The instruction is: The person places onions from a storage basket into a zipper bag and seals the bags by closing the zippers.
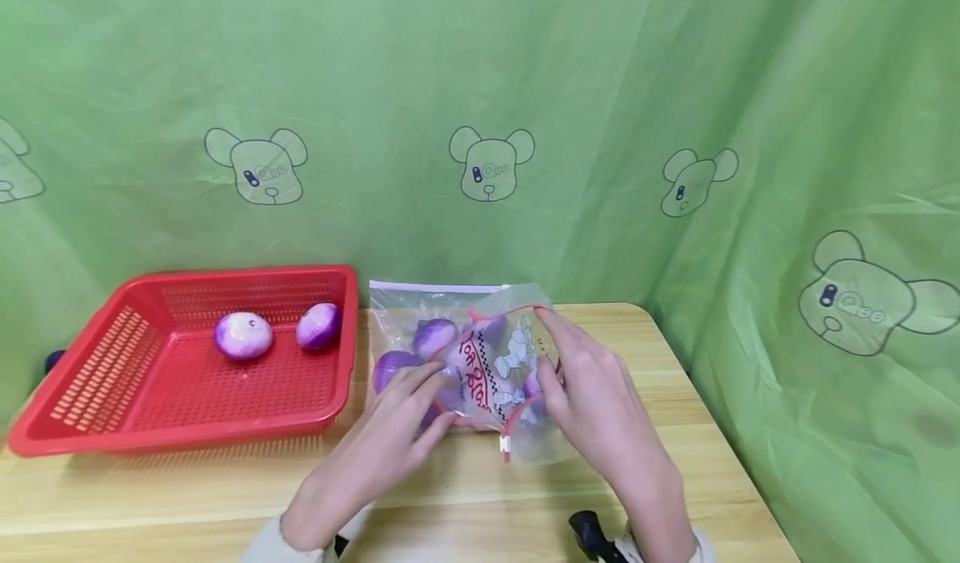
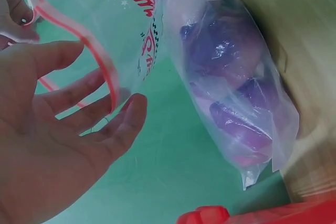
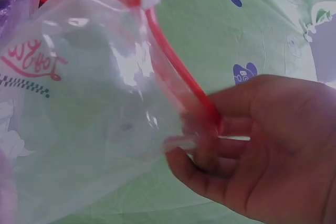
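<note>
My left hand holds the red-edged mouth of a clear zip bag with red lettering. In the left wrist view, the red strip runs between its thumb and fingers. On the other side, my right hand pinches the same bag's rim, fingers curled at the red edge. A white slider sits at the near corner. Behind lies a second clear bag, filled with several purple, rounded onion-like things. Purple shapes show through the printed plastic; which bag holds those I cannot tell.
A red perforated basket stands on the left of the wooden table, holding two purple-and-white onion-like pieces. A green curtain with bear-head prints surrounds the back and right. Near my right wrist is a black object.
</note>
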The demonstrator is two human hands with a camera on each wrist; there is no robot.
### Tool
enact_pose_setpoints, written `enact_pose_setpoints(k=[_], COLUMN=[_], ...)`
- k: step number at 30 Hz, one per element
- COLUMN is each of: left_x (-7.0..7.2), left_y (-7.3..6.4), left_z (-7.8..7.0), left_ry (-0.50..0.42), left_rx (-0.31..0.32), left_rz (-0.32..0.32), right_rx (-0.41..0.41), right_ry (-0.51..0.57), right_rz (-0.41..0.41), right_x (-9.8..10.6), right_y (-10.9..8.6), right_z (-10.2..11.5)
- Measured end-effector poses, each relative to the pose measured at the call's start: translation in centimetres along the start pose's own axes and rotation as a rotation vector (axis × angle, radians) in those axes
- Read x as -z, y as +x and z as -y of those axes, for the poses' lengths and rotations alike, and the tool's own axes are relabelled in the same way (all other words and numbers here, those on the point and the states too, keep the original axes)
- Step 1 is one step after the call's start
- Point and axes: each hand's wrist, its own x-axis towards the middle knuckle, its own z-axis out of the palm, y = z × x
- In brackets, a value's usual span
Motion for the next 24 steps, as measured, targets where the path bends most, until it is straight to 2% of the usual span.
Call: enact_pose_setpoints(k=[4,7,9,13,16,19,24], left_x=[0.0,0.2,0.3,0.6,1.1,1.9,3.8], left_y=[0.0,-0.1,-0.1,0.0,0.2,0.4,0.2], left_z=[0.1,0.1,0.2,0.2,0.4,0.9,2.0], left_ry=[-0.007,-0.009,-0.004,0.014,-0.003,-0.061,-0.130], left_rx=[0.018,0.027,0.027,-0.002,-0.038,-0.079,-0.094], left_rz=[0.021,0.022,0.020,-0.004,-0.068,-0.157,-0.285], right_rx=[0.023,0.042,0.050,0.070,0.072,0.066,0.070], right_ry=[0.066,0.071,0.064,0.025,0.016,0.019,0.021], right_rz=[0.126,0.196,0.200,0.158,0.134,0.120,0.116], right_x=[0.3,0.5,0.5,0.4,0.2,0.1,0.2], right_y=[-0.1,-0.2,-0.2,0.0,0.0,0.1,0.1], right_z=[-0.5,-0.7,-0.9,-1.0,-1.1,-1.2,-1.2])
